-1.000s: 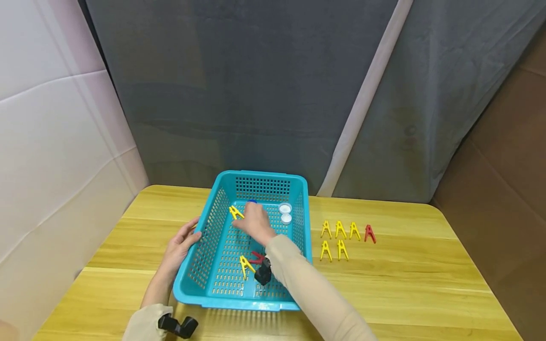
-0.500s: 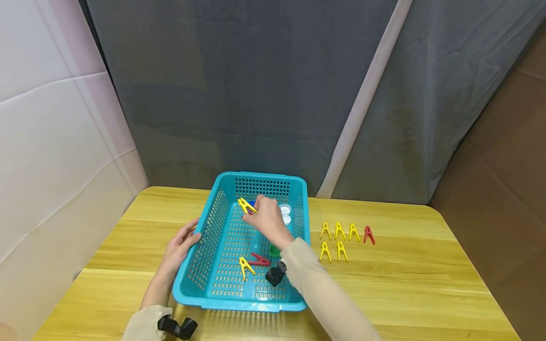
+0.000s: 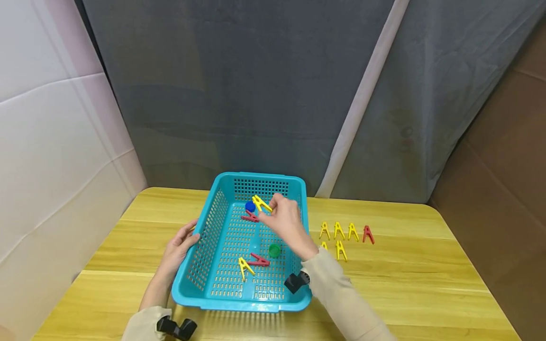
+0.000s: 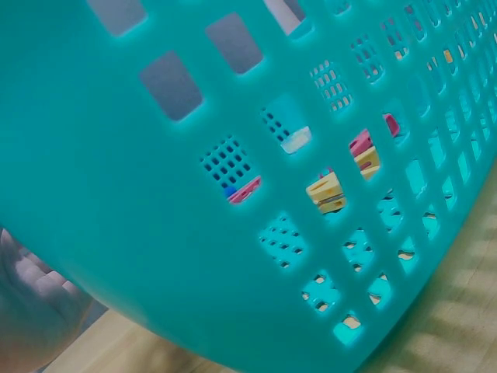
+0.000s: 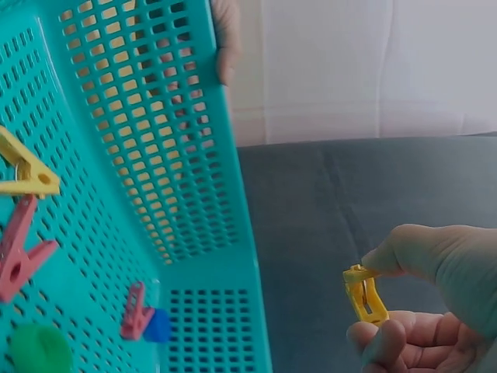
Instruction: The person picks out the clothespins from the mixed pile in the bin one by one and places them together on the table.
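My right hand pinches a yellow clothespin between thumb and fingers, raised over the far part of the blue-green basket. The right wrist view shows the same yellow clothespin gripped at both ends. On the basket's left side my left hand holds the rim, fingers outside the wall. Inside lie a yellow clothespin touching a red clothespin, a green bottle cap, and farther back another red clothespin beside a blue cap. My right hand hides two white caps.
Right of the basket, yellow clothespins stand in two rows on the wooden table, with a red clothespin ending the back row. A grey curtain hangs behind the table.
My right hand has lifted the yellow clothespin from the basket's far left and moved it right. The red clothespins and green cap have come into view; the left hand keeps its place.
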The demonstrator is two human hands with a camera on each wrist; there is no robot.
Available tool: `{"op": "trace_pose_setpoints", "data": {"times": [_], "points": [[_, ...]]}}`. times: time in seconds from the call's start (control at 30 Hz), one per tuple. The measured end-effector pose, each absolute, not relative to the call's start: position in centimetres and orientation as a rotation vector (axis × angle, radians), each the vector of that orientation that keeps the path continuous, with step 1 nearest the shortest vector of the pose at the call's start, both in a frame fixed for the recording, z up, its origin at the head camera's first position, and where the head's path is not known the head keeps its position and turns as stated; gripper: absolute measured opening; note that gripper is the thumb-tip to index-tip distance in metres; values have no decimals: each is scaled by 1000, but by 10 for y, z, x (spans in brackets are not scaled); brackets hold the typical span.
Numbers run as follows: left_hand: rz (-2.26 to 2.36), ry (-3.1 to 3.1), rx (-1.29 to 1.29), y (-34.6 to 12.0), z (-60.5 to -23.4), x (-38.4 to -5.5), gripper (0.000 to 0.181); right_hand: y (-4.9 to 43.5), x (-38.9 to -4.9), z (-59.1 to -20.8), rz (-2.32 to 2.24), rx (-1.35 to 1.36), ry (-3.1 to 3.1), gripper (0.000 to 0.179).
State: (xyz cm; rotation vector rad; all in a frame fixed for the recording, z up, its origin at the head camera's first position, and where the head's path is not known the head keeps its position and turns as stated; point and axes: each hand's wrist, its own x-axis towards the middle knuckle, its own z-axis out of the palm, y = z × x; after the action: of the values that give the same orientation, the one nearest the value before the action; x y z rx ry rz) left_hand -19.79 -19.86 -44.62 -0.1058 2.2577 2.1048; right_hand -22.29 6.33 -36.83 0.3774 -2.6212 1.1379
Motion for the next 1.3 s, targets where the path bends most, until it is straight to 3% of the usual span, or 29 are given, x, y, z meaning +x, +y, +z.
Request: {"op": "trace_pose_setpoints", "data": {"times": [0.73,1.3], "points": [[2128,2230,-99,-199,-447,-196,53,150,-198,-373,1111,151,-2500,20],[2147,2193,-107,-199,-446,-197,54,229,-182,-413,963,-118,-2564,22]]}}
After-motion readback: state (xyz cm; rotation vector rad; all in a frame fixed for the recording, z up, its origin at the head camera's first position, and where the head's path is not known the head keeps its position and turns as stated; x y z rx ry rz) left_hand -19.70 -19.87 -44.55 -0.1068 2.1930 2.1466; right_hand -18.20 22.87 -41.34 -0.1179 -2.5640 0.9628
